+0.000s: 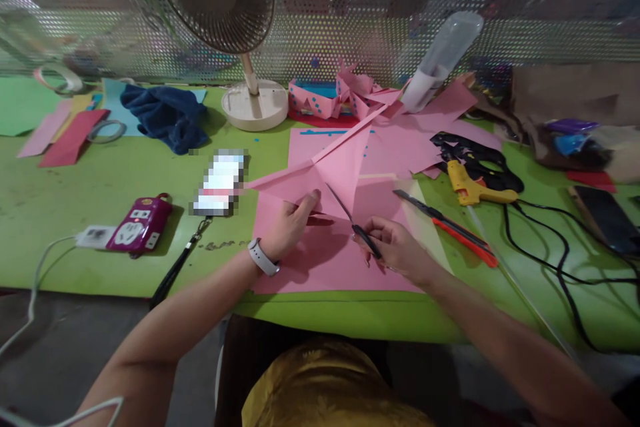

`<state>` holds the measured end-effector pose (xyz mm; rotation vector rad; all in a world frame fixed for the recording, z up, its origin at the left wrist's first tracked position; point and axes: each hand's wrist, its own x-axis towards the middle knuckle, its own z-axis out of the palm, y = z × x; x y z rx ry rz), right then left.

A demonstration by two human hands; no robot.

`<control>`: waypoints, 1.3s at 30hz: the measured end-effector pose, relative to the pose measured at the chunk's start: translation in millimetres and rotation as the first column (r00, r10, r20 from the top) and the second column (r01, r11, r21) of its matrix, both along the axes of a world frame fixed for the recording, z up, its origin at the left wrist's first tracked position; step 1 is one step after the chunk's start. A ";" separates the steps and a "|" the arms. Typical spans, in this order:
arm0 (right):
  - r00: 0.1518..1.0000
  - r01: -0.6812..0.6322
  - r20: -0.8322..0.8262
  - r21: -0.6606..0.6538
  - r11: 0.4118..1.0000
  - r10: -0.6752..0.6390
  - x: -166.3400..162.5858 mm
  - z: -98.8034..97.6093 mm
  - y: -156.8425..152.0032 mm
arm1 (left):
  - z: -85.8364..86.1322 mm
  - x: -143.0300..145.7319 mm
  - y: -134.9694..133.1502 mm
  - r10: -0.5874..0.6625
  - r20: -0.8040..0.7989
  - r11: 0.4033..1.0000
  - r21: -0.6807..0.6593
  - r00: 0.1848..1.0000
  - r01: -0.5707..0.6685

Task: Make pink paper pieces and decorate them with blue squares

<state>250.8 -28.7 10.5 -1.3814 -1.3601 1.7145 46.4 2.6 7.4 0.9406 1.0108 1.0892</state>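
My left hand [290, 227] pinches the edge of a folded pink paper sheet [345, 170] that stands up from the green table [100, 187]. My right hand [395, 247] is closed round the black handles of a pair of scissors [350, 217], whose blades point up and to the left into the fold of that paper. A larger flat pink sheet [325, 260] lies under both hands. A white watch sits on my left wrist.
A fan [255, 103] stands at the back centre, with pink paper boxes [320, 100] beside it. A yellow glue gun [473, 190] with black cable and an orange-handled cutter [450, 227] lie to the right. A purple power strip [143, 223] and blue cloth [167, 113] are on the left.
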 end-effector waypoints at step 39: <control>0.999 0.015 -0.052 -0.002 1.000 -0.015 -5.6 0.4 -2.9 | 1.2 3.9 -6.2 -0.072 -0.050 0.997 0.027 0.996 0.073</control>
